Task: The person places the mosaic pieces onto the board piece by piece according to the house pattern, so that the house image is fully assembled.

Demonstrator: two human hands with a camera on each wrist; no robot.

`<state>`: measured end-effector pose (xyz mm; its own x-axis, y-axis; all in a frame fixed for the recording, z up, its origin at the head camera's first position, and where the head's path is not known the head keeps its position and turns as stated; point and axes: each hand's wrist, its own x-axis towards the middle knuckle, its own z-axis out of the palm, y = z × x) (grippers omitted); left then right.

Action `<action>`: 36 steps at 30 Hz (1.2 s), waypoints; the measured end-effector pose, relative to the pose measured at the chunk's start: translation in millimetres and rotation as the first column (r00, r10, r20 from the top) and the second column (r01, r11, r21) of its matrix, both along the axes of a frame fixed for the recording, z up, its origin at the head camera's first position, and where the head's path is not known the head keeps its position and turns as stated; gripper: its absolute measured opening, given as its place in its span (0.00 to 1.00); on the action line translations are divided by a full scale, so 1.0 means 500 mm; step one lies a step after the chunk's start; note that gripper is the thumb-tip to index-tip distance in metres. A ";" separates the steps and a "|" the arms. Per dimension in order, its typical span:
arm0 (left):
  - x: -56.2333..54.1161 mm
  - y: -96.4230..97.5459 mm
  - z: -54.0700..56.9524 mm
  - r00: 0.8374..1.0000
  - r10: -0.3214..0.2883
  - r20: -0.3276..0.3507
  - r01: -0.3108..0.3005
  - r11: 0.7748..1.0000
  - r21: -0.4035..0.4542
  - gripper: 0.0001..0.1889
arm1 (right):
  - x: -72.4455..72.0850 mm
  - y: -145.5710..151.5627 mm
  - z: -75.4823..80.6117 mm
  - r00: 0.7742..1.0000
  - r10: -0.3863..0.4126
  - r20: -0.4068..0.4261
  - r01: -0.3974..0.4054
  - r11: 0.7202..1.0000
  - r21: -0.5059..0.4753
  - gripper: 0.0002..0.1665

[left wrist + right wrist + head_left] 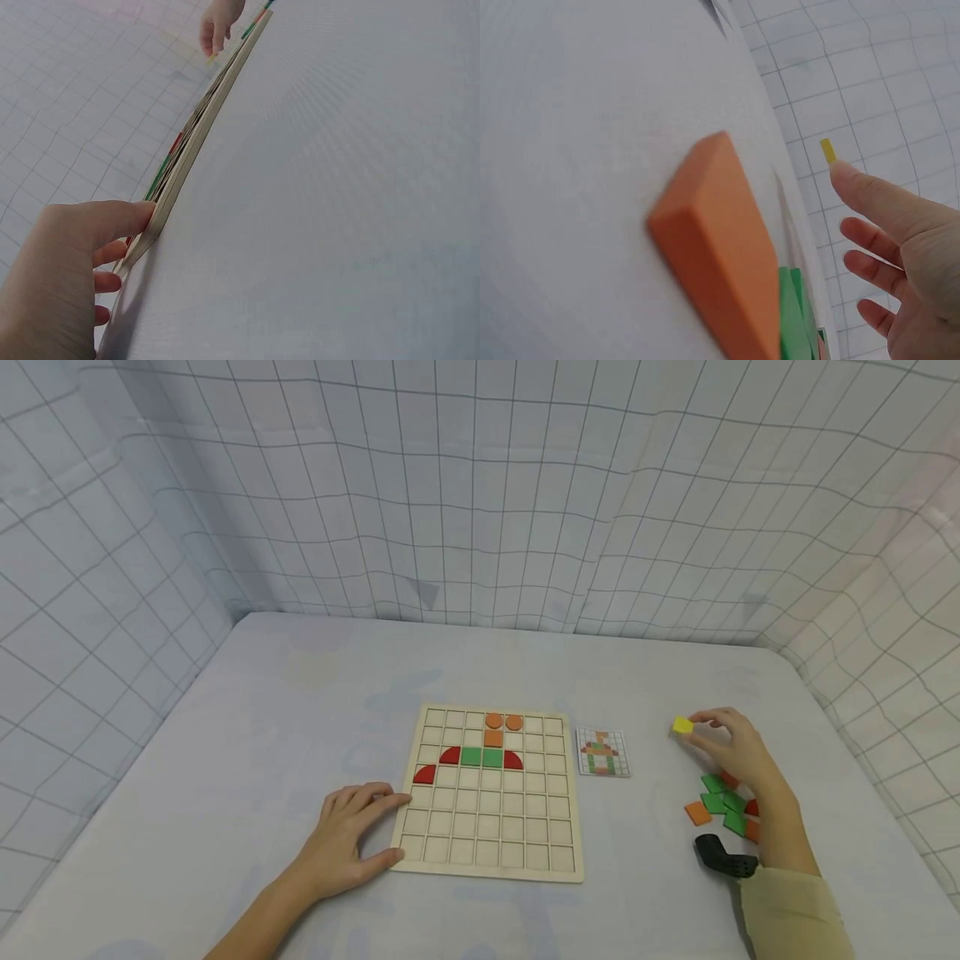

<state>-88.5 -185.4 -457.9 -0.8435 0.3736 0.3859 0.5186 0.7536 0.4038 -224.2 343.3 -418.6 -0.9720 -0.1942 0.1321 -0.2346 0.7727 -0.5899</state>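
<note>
My right hand (pixel 731 743) pinches a small yellow square tile (pixel 682 725) between thumb and fingertips, above the table at the right. The tile's thin edge shows past my thumb in the right wrist view. My left hand (pixel 348 835) lies at the left edge of a wooden grid board (pixel 487 875), thumb and index fingertip touching its rim. On the board sit two orange round tiles (pixel 513 722), an orange square tile (pixel 492 738), two green square tiles (pixel 471 756) and three red quarter-round tiles (pixel 424 773).
A printed pattern card (pixel 603 752) lies right of the board. Under my right forearm are several loose green tiles (pixel 714 802), an orange tile (pixel 697 813) and some red ones, partly hidden. A black curved device (pixel 723 857) is by the right sleeve. Grid-patterned cloth (pixel 487 502) hangs behind.
</note>
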 end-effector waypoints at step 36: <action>0.001 0.001 0.005 1.000 0.004 0.011 -0.004 1.000 -0.002 0.30 | 0.054 -0.357 0.050 0.928 0.294 -0.228 -0.318 0.945 -0.076 0.16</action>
<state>-88.1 -184.7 -455.4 -0.8493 0.3710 0.3756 0.5109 0.7568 0.4078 -197.1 164.9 -393.7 -0.8151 -0.4504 0.3645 -0.5772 0.5772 -0.5776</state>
